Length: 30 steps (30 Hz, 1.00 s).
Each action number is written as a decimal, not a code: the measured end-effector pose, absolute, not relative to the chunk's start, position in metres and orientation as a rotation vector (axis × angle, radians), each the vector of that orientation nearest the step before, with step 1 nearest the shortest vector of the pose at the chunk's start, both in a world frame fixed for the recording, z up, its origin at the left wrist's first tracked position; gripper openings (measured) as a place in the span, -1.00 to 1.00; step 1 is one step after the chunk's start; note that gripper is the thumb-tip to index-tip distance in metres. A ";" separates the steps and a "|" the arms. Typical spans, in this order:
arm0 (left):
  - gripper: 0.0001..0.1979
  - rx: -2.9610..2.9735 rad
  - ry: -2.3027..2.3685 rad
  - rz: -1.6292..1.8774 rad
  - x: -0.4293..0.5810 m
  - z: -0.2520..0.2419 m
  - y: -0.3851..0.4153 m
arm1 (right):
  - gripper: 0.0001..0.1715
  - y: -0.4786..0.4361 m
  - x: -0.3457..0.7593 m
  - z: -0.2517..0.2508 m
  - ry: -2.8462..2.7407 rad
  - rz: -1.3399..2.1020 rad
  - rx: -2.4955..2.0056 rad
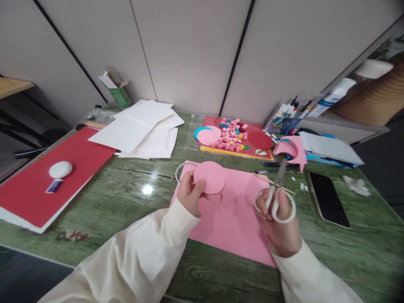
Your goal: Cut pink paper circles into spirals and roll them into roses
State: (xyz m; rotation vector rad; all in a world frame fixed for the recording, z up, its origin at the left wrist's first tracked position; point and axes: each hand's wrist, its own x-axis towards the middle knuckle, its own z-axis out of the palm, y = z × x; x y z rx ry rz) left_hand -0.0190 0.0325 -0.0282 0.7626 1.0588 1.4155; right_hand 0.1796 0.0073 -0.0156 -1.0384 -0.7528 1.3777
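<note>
My left hand (189,191) pinches a round pink paper disc (210,177) and holds it up above a pink paper sheet (233,223) lying on the green table. My right hand (279,221) is closed through the white handles of a pair of scissors (277,191). The blades point away from me, to the right of the disc and apart from it. A thin white ring (180,169) lies just behind my left hand. Both arms wear cream sleeves.
Pink, blue and yellow pom-poms (232,134) sit on a red tray with paper circles. White sheets (145,128) and a red board (41,185) with a white oval object lie left. A black phone (328,198), pens (288,113) and a pink scrap (292,151) lie right.
</note>
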 end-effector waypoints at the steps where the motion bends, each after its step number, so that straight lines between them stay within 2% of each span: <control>1: -0.76 0.762 1.053 1.421 -0.019 -0.028 0.032 | -0.61 0.012 0.185 -0.018 -0.651 1.371 -0.950; 7: -0.74 0.737 1.017 1.425 -0.019 -0.027 0.033 | -0.64 0.029 0.216 -0.033 -0.238 1.541 -0.717; 10: -0.73 0.740 1.028 1.428 -0.018 -0.028 0.033 | -0.65 0.030 0.219 -0.038 -0.233 1.561 -0.691; 17: -0.75 0.812 1.059 1.438 -0.018 -0.031 0.034 | -0.54 0.027 0.212 -0.028 -0.623 1.487 -0.901; 21: -0.77 0.887 1.064 1.390 -0.018 -0.028 0.034 | -0.49 0.021 0.196 -0.016 -0.736 1.592 -0.992; 26: -0.75 0.818 1.063 1.382 -0.018 -0.027 0.035 | -0.37 -0.004 0.178 -0.017 -1.397 1.718 -0.917; 30: -0.71 0.765 1.066 1.369 -0.017 -0.026 0.035 | -0.43 -0.018 0.174 -0.015 -1.641 1.668 -1.018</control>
